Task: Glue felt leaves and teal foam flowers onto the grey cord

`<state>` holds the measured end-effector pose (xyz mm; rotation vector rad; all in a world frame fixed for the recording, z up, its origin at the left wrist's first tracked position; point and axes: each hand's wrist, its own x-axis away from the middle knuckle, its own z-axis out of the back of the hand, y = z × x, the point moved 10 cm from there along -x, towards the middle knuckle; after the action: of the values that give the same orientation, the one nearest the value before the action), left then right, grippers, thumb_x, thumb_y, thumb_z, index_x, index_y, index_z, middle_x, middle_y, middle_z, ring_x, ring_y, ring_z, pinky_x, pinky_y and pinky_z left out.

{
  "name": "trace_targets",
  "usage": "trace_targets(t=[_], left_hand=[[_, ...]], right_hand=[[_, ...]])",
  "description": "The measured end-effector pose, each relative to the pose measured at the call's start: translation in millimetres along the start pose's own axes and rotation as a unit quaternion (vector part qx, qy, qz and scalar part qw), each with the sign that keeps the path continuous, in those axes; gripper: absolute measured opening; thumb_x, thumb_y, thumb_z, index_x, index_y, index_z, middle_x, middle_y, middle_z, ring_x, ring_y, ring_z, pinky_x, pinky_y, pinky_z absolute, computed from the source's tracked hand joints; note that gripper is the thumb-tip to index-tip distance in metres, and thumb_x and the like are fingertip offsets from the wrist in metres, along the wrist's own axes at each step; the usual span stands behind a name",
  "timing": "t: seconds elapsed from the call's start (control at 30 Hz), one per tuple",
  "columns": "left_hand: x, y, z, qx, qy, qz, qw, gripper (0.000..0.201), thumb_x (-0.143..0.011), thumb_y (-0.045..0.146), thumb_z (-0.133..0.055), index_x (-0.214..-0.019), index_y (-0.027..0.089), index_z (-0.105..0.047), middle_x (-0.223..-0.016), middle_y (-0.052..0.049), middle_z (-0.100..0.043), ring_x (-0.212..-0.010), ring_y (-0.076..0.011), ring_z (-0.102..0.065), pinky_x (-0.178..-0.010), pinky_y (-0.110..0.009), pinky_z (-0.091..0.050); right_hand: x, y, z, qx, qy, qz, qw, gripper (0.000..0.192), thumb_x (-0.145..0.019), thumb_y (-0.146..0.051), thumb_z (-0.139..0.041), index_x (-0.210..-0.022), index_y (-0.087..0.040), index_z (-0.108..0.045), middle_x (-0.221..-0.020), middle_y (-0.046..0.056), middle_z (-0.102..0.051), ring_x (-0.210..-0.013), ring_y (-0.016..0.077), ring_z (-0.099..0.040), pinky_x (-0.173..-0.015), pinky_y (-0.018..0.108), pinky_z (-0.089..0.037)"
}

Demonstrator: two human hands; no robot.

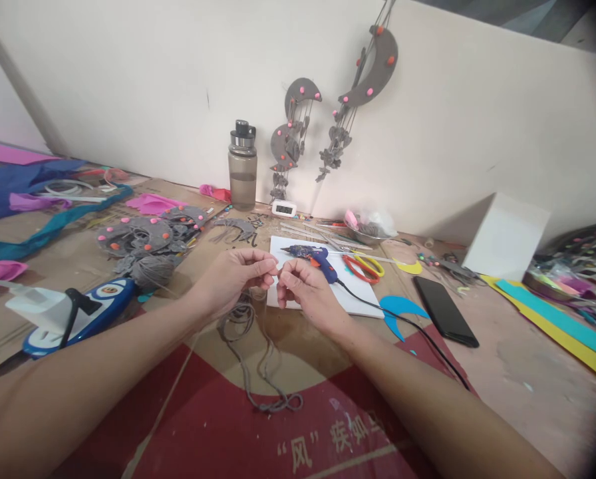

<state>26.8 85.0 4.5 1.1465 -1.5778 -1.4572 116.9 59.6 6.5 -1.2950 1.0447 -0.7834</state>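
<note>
left hand (231, 274) and right hand (305, 289): fingertips together, pinching thin grey yarn cord (258, 359) | cord hangs to table (517, 372) | blue glue gun (314, 256) just behind

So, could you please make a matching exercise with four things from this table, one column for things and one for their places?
Things:
1. glue gun
2. phone
3. water bottle
4. grey cord

Places:
A. standing by the wall
B. hanging below the hands, trailing onto the cardboard
C. lying on the white board
D. flat on the table, right of the blue crescent

Pairs: 1-C, 2-D, 3-A, 4-B
</note>
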Motion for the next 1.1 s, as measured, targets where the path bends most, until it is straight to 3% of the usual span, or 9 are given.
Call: trace_targets(t=[0.17, 0.33, 0.5, 0.67, 0.87, 1.1], left_hand=[[6, 18, -0.5, -0.168, 0.02, -0.052, 0.984, 0.022, -0.076, 0.038, -0.063, -0.075, 0.016, -0.067, -0.064, 0.0, -0.062, -0.06, -0.0109, -0.054, -0.06, -0.024, -0.043], [12, 27, 0.6, -0.234, 0.042, -0.101, 0.966, 0.021, -0.072, 0.037, -0.066, -0.078, 0.017, -0.066, -0.073, -0.001, -0.066, -0.067, -0.0132, -0.057, -0.064, -0.024, -0.045], [11, 26, -4.5, -0.278, 0.013, -0.106, 0.955, 0.021, -0.076, 0.038, -0.061, -0.077, 0.017, -0.065, -0.072, -0.001, -0.066, -0.068, -0.0143, -0.058, -0.064, -0.025, -0.043], [8, 26, -12.0, -0.375, -0.013, -0.096, 0.922, 0.018, -0.075, 0.036, -0.061, -0.071, 0.018, -0.063, -0.065, 0.0, -0.063, -0.063, -0.0137, -0.054, -0.058, -0.024, -0.038], [8, 28, -8.1, -0.278, -0.003, -0.103, 0.955, 0.019, -0.077, 0.036, -0.059, -0.077, 0.017, -0.061, -0.069, 0.0, -0.063, -0.064, -0.0124, -0.055, -0.06, -0.024, -0.041], [9, 28, -7.5, -0.292, 0.002, -0.107, 0.95, 0.024, -0.076, 0.041, -0.06, -0.077, 0.017, -0.062, -0.069, -0.001, -0.064, -0.064, -0.0131, -0.056, -0.059, -0.024, -0.041]], right_hand=[[0, -2, 9, 0.049, 0.046, 0.034, 0.997, 0.023, -0.087, -0.041, -0.048, -0.079, -0.019, -0.049, -0.067, -0.003, -0.052, -0.057, 0.0093, -0.049, -0.055, 0.025, -0.046], [3, -8, 11, 0.123, 0.076, 0.055, 0.988, 0.018, -0.088, -0.039, -0.048, -0.086, -0.021, -0.048, -0.068, -0.004, -0.053, -0.057, 0.0087, -0.05, -0.057, 0.024, -0.045], [6, -8, 13, 0.147, 0.093, 0.059, 0.983, 0.018, -0.087, -0.039, -0.05, -0.087, -0.022, -0.045, -0.073, -0.004, -0.052, -0.058, 0.0088, -0.051, -0.053, 0.023, -0.043], [7, -15, 17, 0.222, 0.115, 0.074, 0.965, 0.011, -0.087, -0.031, -0.049, -0.085, -0.021, -0.044, -0.077, -0.004, -0.05, -0.059, 0.0084, -0.051, -0.053, 0.022, -0.043], [6, -16, 15, 0.192, 0.11, 0.07, 0.973, 0.012, -0.088, -0.034, -0.046, -0.087, -0.022, -0.044, -0.075, -0.004, -0.05, -0.059, 0.0085, -0.051, -0.052, 0.022, -0.044], [6, -10, 15, 0.178, 0.107, 0.053, 0.977, 0.016, -0.088, -0.037, -0.047, -0.087, -0.022, -0.044, -0.072, -0.004, -0.051, -0.057, 0.0087, -0.051, -0.052, 0.022, -0.044]])
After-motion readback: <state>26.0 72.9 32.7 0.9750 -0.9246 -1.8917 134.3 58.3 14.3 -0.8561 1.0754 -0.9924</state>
